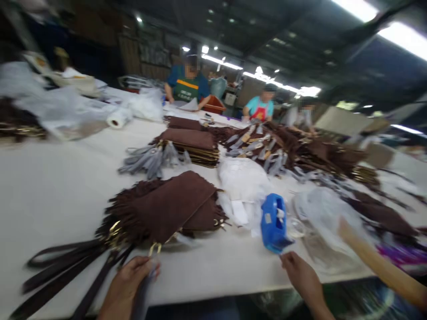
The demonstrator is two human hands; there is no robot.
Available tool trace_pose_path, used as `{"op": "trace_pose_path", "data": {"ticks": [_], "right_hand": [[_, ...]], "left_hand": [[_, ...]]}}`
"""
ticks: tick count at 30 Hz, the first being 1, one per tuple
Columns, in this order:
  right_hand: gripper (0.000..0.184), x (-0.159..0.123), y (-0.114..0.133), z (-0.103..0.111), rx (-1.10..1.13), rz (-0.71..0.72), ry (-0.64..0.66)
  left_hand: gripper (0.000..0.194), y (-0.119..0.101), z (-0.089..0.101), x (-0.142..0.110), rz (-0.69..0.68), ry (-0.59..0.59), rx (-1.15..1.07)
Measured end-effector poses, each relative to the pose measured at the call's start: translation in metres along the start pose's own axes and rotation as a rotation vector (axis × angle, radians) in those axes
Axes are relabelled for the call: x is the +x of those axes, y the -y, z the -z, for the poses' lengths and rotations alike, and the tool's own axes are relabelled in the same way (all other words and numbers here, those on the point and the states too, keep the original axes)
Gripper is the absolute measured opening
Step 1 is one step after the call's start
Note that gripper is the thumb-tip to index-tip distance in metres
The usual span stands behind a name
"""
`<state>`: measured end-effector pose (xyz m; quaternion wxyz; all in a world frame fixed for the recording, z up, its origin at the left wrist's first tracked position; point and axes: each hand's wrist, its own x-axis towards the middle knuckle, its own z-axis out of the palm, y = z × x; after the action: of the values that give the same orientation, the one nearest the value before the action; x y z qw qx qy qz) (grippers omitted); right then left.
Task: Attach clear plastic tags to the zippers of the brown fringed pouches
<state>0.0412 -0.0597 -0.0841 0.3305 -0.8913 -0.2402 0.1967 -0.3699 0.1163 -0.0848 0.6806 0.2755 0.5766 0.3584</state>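
Note:
My left hand [133,272] is closed around a dark strap [142,295] just below its gold metal clasp [155,249]. The clasp lies at the near edge of a brown fringed pouch [176,202], which rests on a small pile of similar pouches. Several loose dark wrist straps [63,271] fan out to the left of it. On the right, my right hand [302,273] pinches its fingertips together at the front end of a blue tape dispenser [273,224]. Whatever is between those fingertips is too small and blurred to make out.
Behind are a neat stack of brown pouches [188,144], a white plastic bundle [242,182] and a heap of tagged pouches [267,142]. Another person's arm [370,258] reaches over clear bags [330,218] at right. Co-workers stand across the white table [66,182].

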Motion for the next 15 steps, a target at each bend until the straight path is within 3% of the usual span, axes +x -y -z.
{"op": "trace_pose_path", "data": {"ticks": [2, 4, 6, 9, 12, 15], "right_hand": [[0.028, -0.007, 0.003, -0.024, -0.08, 0.034, 0.108], [0.031, -0.023, 0.02, -0.058, -0.037, 0.131, 0.312], [0.029, -0.053, 0.053, -0.095, 0.065, 0.262, 0.563], [0.02, -0.1, 0.121, -0.144, 0.213, 0.481, 0.81], [0.015, -0.127, 0.176, -0.179, 0.224, 0.693, 0.869], [0.018, -0.132, 0.2, -0.199, 0.147, 0.879, 0.848]], "left_hand": [[0.029, -0.002, -0.001, -0.001, -0.058, 0.073, -0.063], [0.023, -0.002, 0.001, 0.002, -0.07, 0.125, -0.084], [0.019, 0.001, 0.005, 0.004, -0.08, 0.142, -0.123], [0.018, 0.007, 0.007, 0.004, -0.091, 0.15, -0.159], [0.021, 0.012, 0.008, 0.005, -0.099, 0.157, -0.14], [0.019, 0.014, 0.01, 0.009, -0.174, 0.17, -0.107]]}}
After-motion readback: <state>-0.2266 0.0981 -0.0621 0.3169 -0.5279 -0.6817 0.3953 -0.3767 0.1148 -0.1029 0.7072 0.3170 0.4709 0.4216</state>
